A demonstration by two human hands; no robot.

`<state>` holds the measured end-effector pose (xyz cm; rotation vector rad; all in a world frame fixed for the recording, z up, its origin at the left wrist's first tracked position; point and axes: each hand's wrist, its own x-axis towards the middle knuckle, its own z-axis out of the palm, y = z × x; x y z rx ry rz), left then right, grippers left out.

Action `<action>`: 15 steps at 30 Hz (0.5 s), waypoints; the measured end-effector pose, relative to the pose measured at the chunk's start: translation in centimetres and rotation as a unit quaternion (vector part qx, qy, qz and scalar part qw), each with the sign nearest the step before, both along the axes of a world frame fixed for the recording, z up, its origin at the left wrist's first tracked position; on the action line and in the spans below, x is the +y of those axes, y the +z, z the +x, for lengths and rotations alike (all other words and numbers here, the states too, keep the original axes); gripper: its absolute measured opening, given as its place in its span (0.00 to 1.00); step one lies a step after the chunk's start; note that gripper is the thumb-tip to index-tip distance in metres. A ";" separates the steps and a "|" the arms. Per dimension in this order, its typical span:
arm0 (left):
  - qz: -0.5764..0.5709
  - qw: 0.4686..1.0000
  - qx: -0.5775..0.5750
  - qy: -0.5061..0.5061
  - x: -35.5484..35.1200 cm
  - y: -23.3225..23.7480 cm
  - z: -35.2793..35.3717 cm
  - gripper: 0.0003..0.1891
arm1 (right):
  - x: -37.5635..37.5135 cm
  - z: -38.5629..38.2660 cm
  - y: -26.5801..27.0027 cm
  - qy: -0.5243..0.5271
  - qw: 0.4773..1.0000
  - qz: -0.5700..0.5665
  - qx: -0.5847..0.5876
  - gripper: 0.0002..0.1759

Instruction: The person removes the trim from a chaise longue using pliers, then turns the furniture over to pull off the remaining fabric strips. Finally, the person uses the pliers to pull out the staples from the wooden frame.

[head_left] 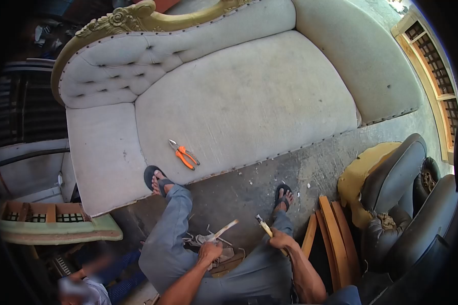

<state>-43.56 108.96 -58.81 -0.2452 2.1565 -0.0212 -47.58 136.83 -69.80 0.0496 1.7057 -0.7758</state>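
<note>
Our left hand grips a pale strip; our right hand grips a yellow-handled tool. Orange pliers lie near the sofa seat's front edge.

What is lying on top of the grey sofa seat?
Orange-handled pliers lie there; the person's sandalled left foot rests on the front edge, hiding fabric beneath. The left hand holds a wooden strip, the right hand a tool, both off it.
</note>
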 end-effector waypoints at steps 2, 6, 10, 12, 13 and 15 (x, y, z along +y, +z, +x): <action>-0.121 0.987 -0.017 -0.102 -0.6 -2.6 6.1 0.25 | -2.4 -0.5 -3.0 -0.114 0.993 0.014 -0.032 0.36; 0.016 0.996 -0.040 -0.074 2.2 -3.5 4.2 0.21 | -9.7 -5.0 -8.3 -0.326 0.908 -0.134 -0.228 0.15; 0.290 0.935 -0.020 0.203 4.4 1.3 -4.7 0.17 | -14.9 -10.1 -8.4 -0.524 0.714 -0.272 -0.377 0.13; 0.329 0.928 0.044 0.168 3.2 2.1 -6.0 0.15 | -16.1 -11.7 -9.0 -0.572 0.638 -0.311 -0.411 0.16; 0.328 0.928 0.043 0.170 2.4 2.6 -7.0 0.15 | -16.2 -12.5 -8.8 -0.585 0.602 -0.327 -0.435 0.16; 0.298 0.942 0.062 0.144 0.7 3.2 -9.6 0.13 | -16.0 -14.0 -8.0 -0.596 0.582 -0.335 -0.440 0.17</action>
